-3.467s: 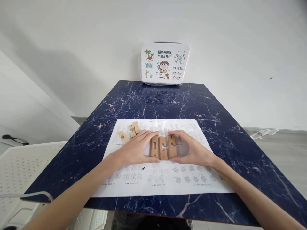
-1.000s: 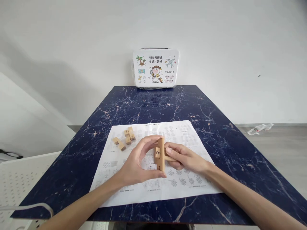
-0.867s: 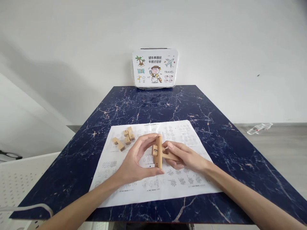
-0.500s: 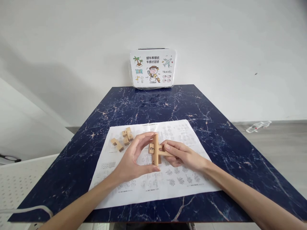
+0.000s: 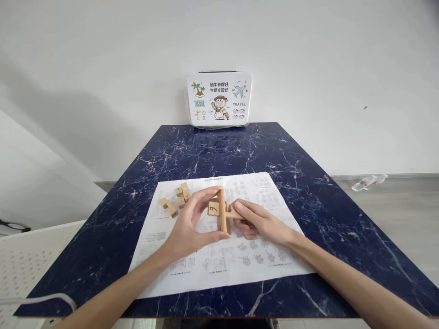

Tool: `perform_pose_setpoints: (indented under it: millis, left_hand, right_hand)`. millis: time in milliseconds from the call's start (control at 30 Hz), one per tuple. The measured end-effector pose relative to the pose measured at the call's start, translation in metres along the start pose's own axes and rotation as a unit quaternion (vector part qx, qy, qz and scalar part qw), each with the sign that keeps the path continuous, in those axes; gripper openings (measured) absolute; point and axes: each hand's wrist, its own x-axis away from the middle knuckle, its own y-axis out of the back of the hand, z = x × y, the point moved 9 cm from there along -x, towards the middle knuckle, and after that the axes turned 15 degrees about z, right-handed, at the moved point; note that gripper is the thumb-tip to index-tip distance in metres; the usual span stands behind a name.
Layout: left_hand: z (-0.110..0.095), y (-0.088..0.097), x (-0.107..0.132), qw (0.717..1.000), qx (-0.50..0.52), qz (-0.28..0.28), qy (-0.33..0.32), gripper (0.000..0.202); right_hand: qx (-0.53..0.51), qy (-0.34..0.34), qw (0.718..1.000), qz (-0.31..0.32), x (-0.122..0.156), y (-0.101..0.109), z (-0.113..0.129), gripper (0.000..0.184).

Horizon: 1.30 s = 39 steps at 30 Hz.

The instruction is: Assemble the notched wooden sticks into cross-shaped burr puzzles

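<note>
Above the printed sheet, my left hand (image 5: 192, 224) grips an upright wooden puzzle bar (image 5: 222, 211) by its two ends, thumb below and fingers on top. Through the middle of that bar runs a notched wooden puzzle piece (image 5: 213, 209), its end marked with a "3"-like figure sticking out on the left. My right hand (image 5: 259, 220) pinches the other end of this crossing piece, on the right of the bar. Part of the joined pieces lies hidden behind the fingers. Several loose wooden puzzle pieces (image 5: 168, 207) rest on the sheet, left of my left hand.
The white sheet (image 5: 164, 283) with printed diagrams lies on a dark blue marbled table (image 5: 219, 155). A white cartoon-printed case (image 5: 219, 99) leans against the wall at the back. A white cable (image 5: 51, 298) crosses the near left corner. A clear plastic item (image 5: 368, 183) lies on the floor right.
The numbered piece has slid left through the bar, so more of its end sticks out. My right hand has stayed close to the bar, still pinching the piece.
</note>
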Motion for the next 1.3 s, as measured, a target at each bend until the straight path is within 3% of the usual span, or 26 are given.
perform_pose_setpoints:
  millis: [267,733,1300]
  left_hand:
    - [-0.001,-0.005,-0.001,1.0,-0.014,0.022,0.006,0.081]
    - [0.004,-0.016,-0.001,0.998,-0.021,0.059,0.033,0.093]
    - [0.003,-0.013,0.0,0.998,-0.046,0.027,0.025,0.098]
  right_hand:
    - [-0.021,-0.009,1.0,-0.001,0.003,0.006,-0.008,0.042]
    - [0.003,-0.008,0.999,0.032,0.002,-0.003,-0.013,0.038]
    - [-0.02,-0.001,1.0,0.009,-0.001,-0.009,-0.013,0.042]
